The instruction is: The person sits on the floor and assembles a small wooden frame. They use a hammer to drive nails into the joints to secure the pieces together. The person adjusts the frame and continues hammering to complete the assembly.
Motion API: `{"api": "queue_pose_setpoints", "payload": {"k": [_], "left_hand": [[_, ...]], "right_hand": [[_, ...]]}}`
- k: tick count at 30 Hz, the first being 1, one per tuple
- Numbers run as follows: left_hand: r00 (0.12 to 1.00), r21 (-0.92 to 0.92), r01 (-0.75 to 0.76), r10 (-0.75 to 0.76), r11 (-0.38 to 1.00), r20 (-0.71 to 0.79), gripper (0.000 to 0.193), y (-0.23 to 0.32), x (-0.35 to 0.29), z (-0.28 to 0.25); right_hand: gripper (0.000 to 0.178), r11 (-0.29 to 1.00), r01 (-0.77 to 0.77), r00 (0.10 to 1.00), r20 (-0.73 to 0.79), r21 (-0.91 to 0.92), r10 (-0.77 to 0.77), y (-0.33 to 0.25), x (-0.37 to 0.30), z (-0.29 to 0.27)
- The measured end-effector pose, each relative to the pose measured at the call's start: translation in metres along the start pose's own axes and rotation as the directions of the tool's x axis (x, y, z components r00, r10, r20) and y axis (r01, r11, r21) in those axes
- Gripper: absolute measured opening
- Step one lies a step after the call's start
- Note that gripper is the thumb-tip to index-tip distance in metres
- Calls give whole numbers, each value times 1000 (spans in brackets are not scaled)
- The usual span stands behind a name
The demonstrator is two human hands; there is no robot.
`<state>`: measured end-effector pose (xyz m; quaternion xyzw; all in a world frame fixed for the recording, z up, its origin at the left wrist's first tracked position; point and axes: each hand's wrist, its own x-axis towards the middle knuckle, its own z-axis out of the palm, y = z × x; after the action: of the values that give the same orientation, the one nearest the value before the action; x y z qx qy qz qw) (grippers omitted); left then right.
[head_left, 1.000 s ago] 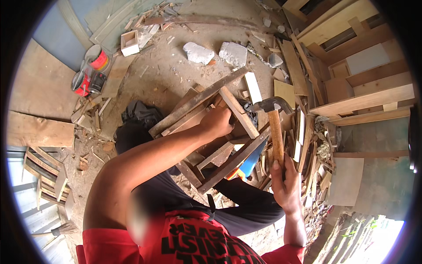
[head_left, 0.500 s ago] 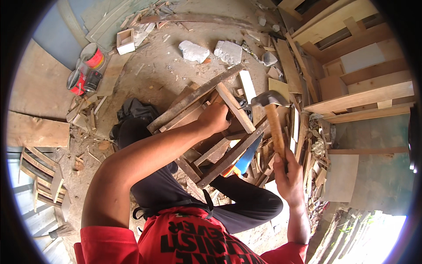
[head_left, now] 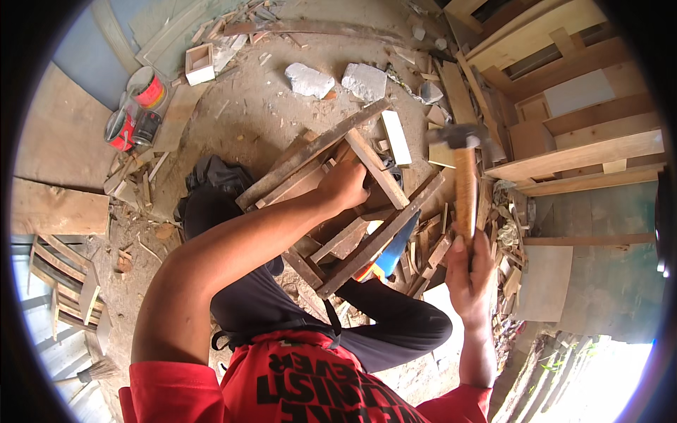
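Observation:
A worn wooden frame (head_left: 374, 243), with rails and crosspieces like a small stool, lies tilted over my legs. Inside it, my left hand (head_left: 345, 185) is closed at the upper crosspiece (head_left: 377, 169); its fingertips are mostly hidden. My right hand (head_left: 469, 275) grips the lower end of a wooden-handled hammer (head_left: 465, 194). The hammer stands upright to the right of the frame, apart from it, its dark metal head on top.
Wood offcuts surround the frame's right side, with a blue item (head_left: 398, 250) beneath it. Two pale stone blocks (head_left: 364, 82) lie beyond. Red paint cans (head_left: 148, 90) and a small wooden box (head_left: 200, 65) are far left. Slatted wooden furniture (head_left: 575, 151) stands at the right.
My right hand has swung the hammer right and slightly up, away from the frame, and its handle is more upright. My left hand and the frame have hardly moved.

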<state>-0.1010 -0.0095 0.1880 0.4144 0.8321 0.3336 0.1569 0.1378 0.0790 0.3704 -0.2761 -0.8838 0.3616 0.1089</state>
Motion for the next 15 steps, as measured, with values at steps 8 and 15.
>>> {"api": "queue_pose_setpoints", "payload": {"k": [8, 15], "left_hand": [[999, -49, 22, -24, 999, -49, 27, 1, -1, 1], [999, -31, 32, -32, 999, -4, 26, 7, 2, -2]], "right_hand": [[23, 985, 36, 996, 90, -170, -20, 4, 10, 5], [26, 981, 193, 976, -102, -7, -193, 27, 6, 20]]}}
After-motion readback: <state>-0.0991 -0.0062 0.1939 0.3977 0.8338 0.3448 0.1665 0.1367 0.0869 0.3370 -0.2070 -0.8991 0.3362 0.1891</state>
